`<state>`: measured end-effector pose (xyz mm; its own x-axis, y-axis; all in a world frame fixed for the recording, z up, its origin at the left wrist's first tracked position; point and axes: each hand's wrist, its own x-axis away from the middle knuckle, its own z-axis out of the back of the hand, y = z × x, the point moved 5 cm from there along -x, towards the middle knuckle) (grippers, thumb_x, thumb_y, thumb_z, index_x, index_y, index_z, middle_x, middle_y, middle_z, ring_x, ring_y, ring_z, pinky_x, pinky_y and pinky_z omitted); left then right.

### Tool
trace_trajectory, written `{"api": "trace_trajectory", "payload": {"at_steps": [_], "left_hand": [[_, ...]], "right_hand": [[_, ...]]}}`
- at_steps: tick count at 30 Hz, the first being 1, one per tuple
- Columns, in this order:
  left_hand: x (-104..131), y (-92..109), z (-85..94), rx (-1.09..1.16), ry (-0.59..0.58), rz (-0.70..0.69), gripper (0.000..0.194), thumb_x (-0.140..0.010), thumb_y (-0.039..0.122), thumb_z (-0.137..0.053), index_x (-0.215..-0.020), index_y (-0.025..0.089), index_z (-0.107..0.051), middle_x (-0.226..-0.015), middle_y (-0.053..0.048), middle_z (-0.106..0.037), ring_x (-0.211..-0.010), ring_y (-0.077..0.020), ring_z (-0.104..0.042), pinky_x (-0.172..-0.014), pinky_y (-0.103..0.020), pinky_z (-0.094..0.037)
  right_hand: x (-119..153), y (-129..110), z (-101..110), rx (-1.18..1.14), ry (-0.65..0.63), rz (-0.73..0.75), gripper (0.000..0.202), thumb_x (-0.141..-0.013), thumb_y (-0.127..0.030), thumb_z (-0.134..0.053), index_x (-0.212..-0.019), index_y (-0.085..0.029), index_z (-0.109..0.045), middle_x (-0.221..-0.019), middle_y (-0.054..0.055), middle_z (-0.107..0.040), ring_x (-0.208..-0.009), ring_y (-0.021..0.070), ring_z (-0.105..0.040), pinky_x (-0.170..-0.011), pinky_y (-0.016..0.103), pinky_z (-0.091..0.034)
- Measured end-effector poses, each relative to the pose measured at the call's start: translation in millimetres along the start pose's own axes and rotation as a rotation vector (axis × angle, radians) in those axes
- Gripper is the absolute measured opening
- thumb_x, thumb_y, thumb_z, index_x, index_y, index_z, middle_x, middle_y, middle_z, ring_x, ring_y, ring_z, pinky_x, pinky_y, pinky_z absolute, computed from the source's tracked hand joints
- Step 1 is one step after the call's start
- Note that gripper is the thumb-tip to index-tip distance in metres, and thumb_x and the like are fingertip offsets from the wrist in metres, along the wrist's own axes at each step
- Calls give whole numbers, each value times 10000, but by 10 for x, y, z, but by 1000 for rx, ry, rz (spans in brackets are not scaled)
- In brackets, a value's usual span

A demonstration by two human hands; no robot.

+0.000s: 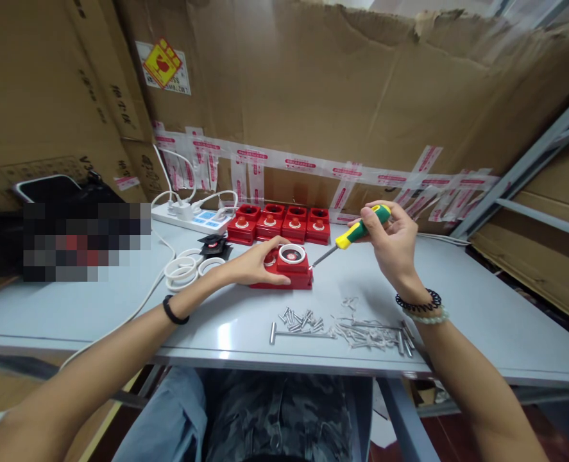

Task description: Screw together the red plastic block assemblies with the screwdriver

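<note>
Gripped a screwdriver in the right hand, angled leftward to the right end of the near red box; clasped that, lengthwise left-to-right, in the left hand.

1. Cool, bright light; a white glare patch burns on the glossy, pale tabletop near its front edge.
2. Soft grey shade lies on it below the bare right hand.
3. Pale haze streaks the upper right of the tall brown cardboard wall.
4. Dark camouflage-patterned fabric sits dimmer, below the tabletop.
5. Coarse pixels mask an area at left.
</note>
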<state>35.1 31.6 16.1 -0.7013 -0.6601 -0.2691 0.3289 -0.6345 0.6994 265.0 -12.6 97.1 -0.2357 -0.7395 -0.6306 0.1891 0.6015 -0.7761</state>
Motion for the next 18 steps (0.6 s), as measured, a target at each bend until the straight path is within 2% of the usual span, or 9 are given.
{"api": "trace_trajectory", "payload": {"at_steps": [18], "left_hand": [[-1,-7,2,-4,9,3,666,-648,432,-764,-1200,207,-467,-1238,-86,-590,-1138,-273,-563,-999,-399,-409]], "right_hand": [[14,-1,-83,27,-17,33,281,-731,-397,-736,-898,-221,-594,-698,-8,-593,-620,178,-681,-461,284,-595]]}}
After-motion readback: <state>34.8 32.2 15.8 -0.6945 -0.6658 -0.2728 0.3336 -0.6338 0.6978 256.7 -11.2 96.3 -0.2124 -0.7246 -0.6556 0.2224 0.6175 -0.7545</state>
